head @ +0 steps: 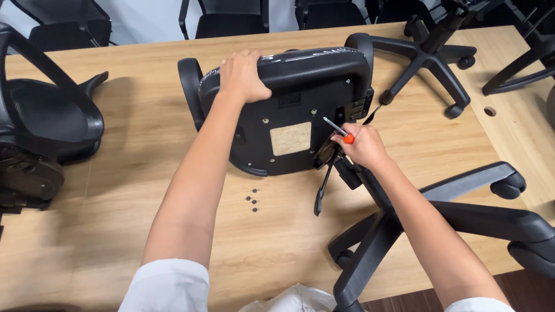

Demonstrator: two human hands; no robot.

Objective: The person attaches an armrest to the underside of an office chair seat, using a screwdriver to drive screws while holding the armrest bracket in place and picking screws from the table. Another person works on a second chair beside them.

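Orange-collared screwdriver (338,129): gripped in the curled fingers (342,142) of the right hand (361,147); its metal shaft runs up and to the left from the fist, tip aimed at the underside of the seat near the mounting holes. Long axis slants from lower right to upper left.
Right hand: closed tight around the screwdriver's handle, most of which is hidden in the palm, just beside the black mechanism (329,153) at the seat's right edge.
Left hand (243,75): fingers bent over the far rim of the seat, pressing on it; thumb side faces the camera.
Chair seat (289,110): upturned on the wooden table (115,190), black plastic underside facing up, a pale square label (290,138) near its middle, clear wrap glinting along the far edge, an armrest (189,86) on its left side.
Lever (324,188): thin black rod hanging from the mechanism toward the near table edge.
Screws (252,200): four small dark ones, loose on the table just below the seat.
Star base (428,52): black, castored, lying at the far right of the table; another star base (404,225) lies at the near right, under the right forearm.
Second seat (46,124): black, at the left table edge.
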